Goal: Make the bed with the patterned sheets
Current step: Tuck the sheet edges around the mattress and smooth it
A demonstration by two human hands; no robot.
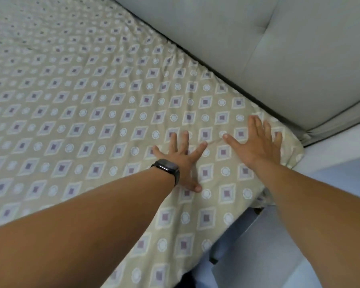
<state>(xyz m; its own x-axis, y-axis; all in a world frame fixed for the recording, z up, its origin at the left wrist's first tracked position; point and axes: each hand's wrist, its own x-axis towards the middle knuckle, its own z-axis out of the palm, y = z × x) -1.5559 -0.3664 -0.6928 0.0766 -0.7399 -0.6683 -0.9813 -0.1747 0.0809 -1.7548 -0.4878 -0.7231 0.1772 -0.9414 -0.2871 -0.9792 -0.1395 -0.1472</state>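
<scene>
- The beige cotton sheet with a diamond-and-circle pattern (92, 104) lies spread over the bed, under both your hands.
- Your left hand (180, 161) presses it flat, fingers splayed, gripping nothing.
- Your right hand (256, 142) lies flat near the corner, beside the grey padded headboard (279, 48).

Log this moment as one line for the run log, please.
phase: smoothing | left hand: flat on patterned sheet | right hand: flat near corner by headboard | sheet: mild wrinkles
</scene>
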